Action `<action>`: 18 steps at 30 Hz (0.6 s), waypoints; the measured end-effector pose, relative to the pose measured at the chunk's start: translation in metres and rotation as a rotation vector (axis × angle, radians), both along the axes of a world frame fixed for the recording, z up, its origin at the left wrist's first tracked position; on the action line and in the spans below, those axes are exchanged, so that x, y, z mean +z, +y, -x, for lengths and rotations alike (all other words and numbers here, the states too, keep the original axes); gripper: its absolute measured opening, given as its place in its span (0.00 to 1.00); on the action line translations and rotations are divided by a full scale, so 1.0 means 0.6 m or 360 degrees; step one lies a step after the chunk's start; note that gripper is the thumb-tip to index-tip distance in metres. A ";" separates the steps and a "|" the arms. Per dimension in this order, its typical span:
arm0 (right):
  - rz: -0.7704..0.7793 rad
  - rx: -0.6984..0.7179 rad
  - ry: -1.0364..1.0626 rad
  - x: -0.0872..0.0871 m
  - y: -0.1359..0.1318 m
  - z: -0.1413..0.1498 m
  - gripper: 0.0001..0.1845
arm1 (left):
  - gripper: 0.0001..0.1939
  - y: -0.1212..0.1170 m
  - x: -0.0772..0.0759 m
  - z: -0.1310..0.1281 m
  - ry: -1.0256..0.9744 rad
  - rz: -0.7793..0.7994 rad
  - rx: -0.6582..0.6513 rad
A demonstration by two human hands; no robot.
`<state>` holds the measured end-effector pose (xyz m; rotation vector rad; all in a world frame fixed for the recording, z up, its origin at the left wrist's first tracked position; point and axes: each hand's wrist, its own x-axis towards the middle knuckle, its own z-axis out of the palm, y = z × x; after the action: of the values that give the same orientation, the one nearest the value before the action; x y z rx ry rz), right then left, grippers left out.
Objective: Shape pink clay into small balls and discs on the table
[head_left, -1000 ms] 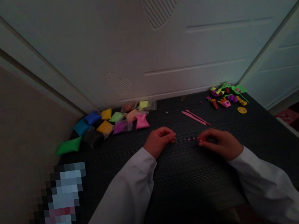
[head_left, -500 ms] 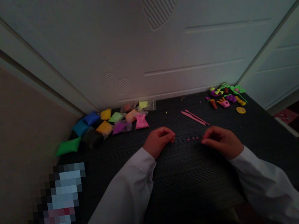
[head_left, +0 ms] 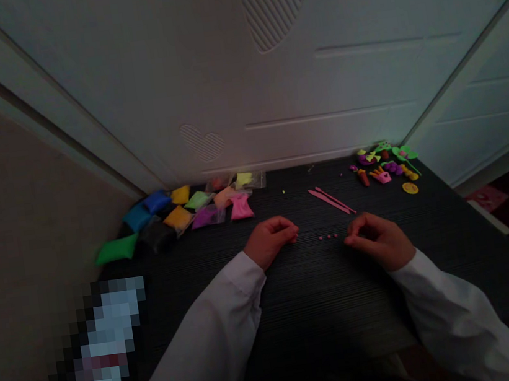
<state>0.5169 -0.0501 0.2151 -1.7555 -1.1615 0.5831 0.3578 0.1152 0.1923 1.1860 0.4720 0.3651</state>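
Observation:
Three tiny pink clay balls [head_left: 329,237] lie in a short row on the dark tabletop, between my two hands. To their left, my left hand [head_left: 271,242] is closed in a pinch, thumb against forefinger; a small pale speck shows at the tips, too small to name. My right hand [head_left: 380,240] is just right of the row, thumb and forefinger closed to a pinch above the table. Whatever is between those fingertips, if anything, is hidden. Beyond the balls are a pink clay knife [head_left: 328,201] and a thin pink modelling stick [head_left: 336,199], side by side.
Several bags of coloured clay [head_left: 178,218] line the back left of the table [head_left: 298,309]. Small finished clay figures [head_left: 381,175] and a yellow disc [head_left: 410,188] are at the back right. A white panel [head_left: 223,94] rises behind. A blurred-out object [head_left: 110,341] lies front left.
My right hand has shifted very slightly right, away from the row of balls. My left hand and the balls stay where they were.

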 end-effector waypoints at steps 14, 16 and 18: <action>-0.0073 0.0073 -0.0134 0.001 -0.003 -0.005 0.10 | 0.09 0.000 0.000 -0.001 0.0008 -0.0030 -0.0006; -0.0083 0.0021 -0.0099 -0.001 -0.002 -0.004 0.09 | 0.10 0.000 0.001 -0.001 0.0013 -0.0023 -0.0001; -0.0068 -0.0009 -0.0110 -0.003 -0.001 -0.002 0.10 | 0.09 0.000 0.002 0.000 0.0016 -0.0021 0.0001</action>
<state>0.5182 -0.0506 0.2131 -1.7542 -1.2075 0.4939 0.3580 0.1154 0.1934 1.2007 0.4790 0.3632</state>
